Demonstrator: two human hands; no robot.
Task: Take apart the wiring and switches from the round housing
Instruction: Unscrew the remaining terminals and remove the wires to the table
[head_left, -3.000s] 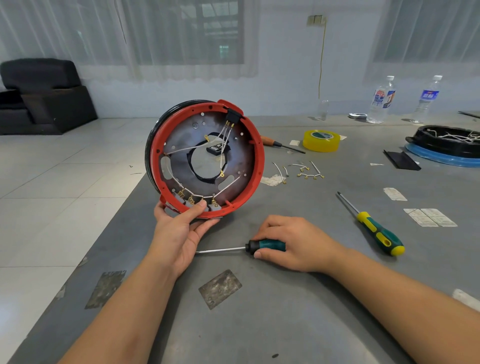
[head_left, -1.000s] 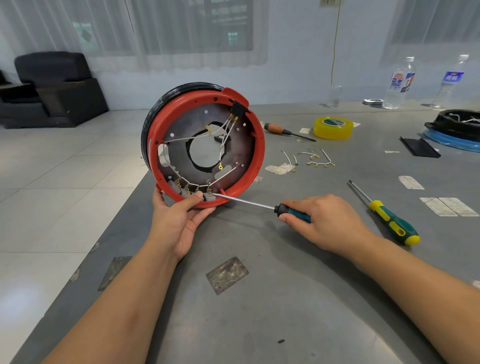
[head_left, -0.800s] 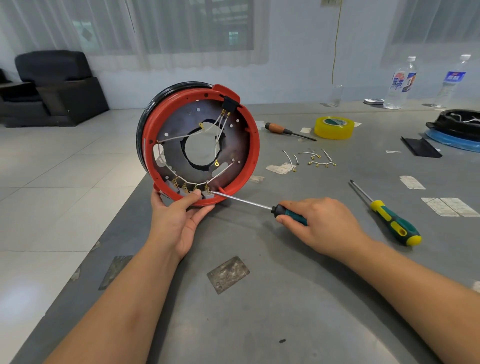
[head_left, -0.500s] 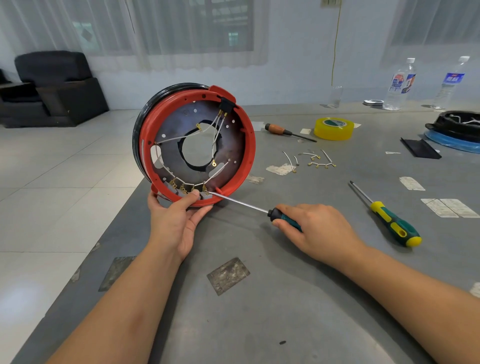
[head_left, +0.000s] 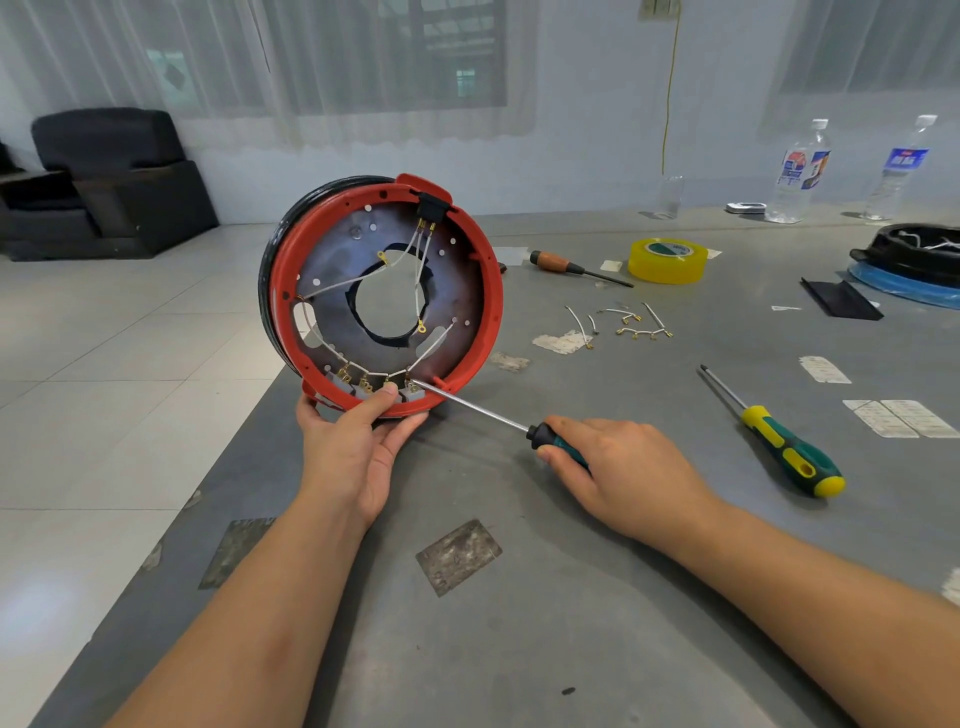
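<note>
The round housing (head_left: 485, 291), red-rimmed with a dark metal plate inside, stands on edge at the table's left side. White wires (head_left: 418, 260) run from a black connector (head_left: 430, 207) at its top down to a row of grey switches (head_left: 363, 387) with brass terminals at the bottom. My left hand (head_left: 358, 441) grips the housing's lower rim, thumb over the switches. My right hand (head_left: 618, 473) holds a thin green-handled screwdriver (head_left: 483, 413); its tip touches the rightmost switch.
Loose removed wires (head_left: 623, 322) lie on the grey table (head_left: 519, 623). A yellow-green screwdriver (head_left: 779, 441), a wooden-handled screwdriver (head_left: 566, 266), a yellow tape roll (head_left: 667, 260), two water bottles (head_left: 800, 171) and another black housing (head_left: 914, 254) on a blue ring sit to the right.
My right hand lifted the screwdriver from the table and brought its tip to the switches. The housing has turned slightly leftwards in my left hand.
</note>
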